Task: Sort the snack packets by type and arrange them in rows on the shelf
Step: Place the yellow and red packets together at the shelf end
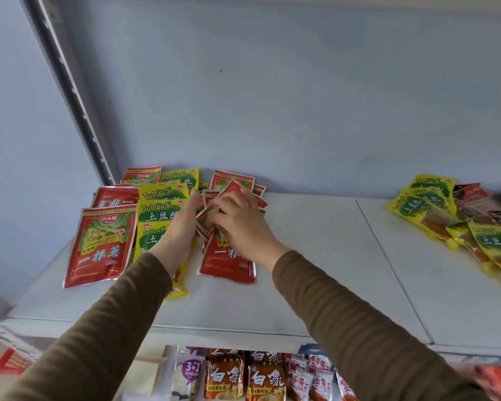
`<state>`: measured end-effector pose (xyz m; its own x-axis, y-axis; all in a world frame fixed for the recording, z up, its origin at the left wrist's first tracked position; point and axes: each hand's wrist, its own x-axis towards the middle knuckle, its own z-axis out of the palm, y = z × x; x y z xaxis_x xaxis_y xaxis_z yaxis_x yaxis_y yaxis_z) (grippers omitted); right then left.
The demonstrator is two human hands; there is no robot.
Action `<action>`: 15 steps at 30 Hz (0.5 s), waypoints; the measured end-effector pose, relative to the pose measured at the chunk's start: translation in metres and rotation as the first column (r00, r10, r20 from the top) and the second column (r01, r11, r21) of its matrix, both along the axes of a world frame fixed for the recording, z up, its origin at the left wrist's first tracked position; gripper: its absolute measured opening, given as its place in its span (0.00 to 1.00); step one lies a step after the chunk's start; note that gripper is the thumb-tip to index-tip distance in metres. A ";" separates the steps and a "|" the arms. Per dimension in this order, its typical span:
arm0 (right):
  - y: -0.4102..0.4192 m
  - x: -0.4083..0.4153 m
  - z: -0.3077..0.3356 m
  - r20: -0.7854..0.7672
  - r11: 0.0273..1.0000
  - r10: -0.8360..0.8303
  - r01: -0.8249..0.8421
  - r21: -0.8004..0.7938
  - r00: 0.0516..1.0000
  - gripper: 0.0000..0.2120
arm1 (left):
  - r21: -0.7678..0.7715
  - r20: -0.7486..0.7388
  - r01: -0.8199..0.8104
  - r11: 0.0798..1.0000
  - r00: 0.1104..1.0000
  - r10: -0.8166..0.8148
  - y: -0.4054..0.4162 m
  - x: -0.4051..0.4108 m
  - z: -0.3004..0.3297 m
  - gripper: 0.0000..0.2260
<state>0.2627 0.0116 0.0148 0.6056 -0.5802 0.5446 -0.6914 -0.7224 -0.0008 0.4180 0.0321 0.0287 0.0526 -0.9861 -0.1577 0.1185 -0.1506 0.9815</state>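
Note:
On the white shelf (315, 256), red packets (102, 244) form a row at the left, with a row of yellow TuDouSi packets (161, 211) beside them. A third row holds more red packets (229, 259). Both hands meet over a bunch of small red packets (229, 192) at the back of that third row. My left hand (182, 224) holds the bunch from the left side. My right hand (237, 218) has its fingers curled over it from the right. A mixed heap of yellow and dark packets (457, 218) lies at the far right.
A grey back wall rises behind the shelf and a perforated upright (78, 102) stands at the left. A seam (388, 256) divides the shelf board. Below the front edge, a lower shelf holds orange noodle packs (243, 377) and other packets.

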 end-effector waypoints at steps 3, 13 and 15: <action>0.000 -0.001 -0.023 0.099 0.967 -0.209 0.190 0.168 0.973 0.39 | 0.028 0.088 0.053 0.998 0.995 -0.056 0.016 0.002 0.002 0.24; 0.013 -0.034 -0.045 0.517 0.727 -0.594 0.138 0.672 0.616 0.48 | -0.005 0.907 0.239 0.971 0.410 -0.096 0.022 -0.002 -0.032 0.39; 0.016 -0.038 -0.049 0.584 0.702 -0.637 0.065 0.709 0.503 0.42 | 0.020 0.951 0.226 0.974 0.295 -0.088 0.025 -0.005 -0.041 0.37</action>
